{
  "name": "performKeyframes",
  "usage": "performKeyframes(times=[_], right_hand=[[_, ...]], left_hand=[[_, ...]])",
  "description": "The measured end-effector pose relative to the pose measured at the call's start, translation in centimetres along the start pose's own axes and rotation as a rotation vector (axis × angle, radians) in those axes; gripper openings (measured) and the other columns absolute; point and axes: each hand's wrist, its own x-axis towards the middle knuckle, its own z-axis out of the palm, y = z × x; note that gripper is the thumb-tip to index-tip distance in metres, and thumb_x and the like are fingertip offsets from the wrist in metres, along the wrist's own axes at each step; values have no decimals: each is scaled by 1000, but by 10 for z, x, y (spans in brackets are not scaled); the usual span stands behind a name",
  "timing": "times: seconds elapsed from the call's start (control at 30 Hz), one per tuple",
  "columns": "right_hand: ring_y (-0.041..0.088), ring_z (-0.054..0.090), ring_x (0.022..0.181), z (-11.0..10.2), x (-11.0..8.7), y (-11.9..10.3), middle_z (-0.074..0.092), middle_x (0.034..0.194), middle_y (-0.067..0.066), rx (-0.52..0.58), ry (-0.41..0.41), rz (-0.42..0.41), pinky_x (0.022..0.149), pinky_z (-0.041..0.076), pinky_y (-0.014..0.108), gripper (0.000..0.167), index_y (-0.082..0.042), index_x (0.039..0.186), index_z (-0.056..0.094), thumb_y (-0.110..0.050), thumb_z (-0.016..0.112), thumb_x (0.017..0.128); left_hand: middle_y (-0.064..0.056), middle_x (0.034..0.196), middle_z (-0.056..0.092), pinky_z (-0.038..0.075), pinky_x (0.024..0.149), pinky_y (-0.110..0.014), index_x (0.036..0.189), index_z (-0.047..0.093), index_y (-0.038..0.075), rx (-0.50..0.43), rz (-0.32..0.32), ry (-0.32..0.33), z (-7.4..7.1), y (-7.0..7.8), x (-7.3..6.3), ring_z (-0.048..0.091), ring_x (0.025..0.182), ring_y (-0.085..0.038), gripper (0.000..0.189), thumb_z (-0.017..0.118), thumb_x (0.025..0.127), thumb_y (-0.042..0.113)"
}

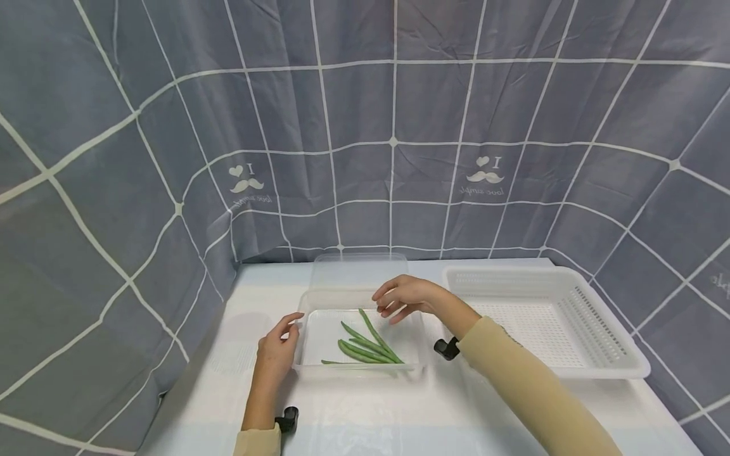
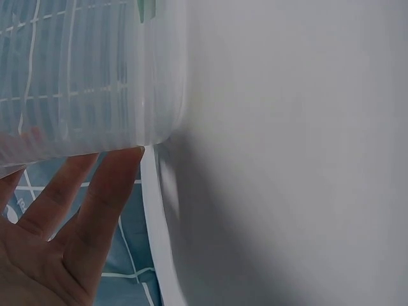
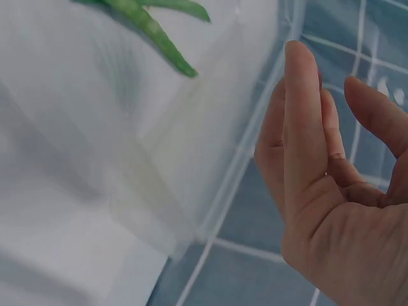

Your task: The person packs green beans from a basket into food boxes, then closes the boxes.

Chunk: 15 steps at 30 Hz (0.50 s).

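Several green beans lie in a clear plastic container, gathered toward its front right. My left hand is at the container's left side. In the left wrist view, its fingertips touch the container's wall, fingers nearly straight. Over the container's back right part hovers my right hand, fingers loosely bent. The right wrist view shows that hand with nothing in it, thumb apart from the fingers, beside bean tips in the container.
A white perforated basket stands to the right of the container. Behind the container lies a clear flat lid on the white table. A grey curtain with white grid lines surrounds the table at the back and sides.
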Motion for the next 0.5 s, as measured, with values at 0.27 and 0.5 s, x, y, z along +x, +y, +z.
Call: performKeyframes(times=[0.27,0.5], right_hand=[[16,76,96,-57,-42,20,74,111,10,104,88,-33,87,64,38,45,6,146,56,-14,62,106],[15,76,97,-101,-77,55,74,108,7,140,164,-17,88,64,37,49,10,149,48,-13,60,107]], left_hand=[[-22,137,72,60,85,-52,137,70,24,-4,-13,-8,0,-1,0,75,110,-42,35,50,109,24],[-23,137,71,60,84,-53,137,70,23,1,-6,0,2,-3,0,75,110,-42,35,50,109,24]])
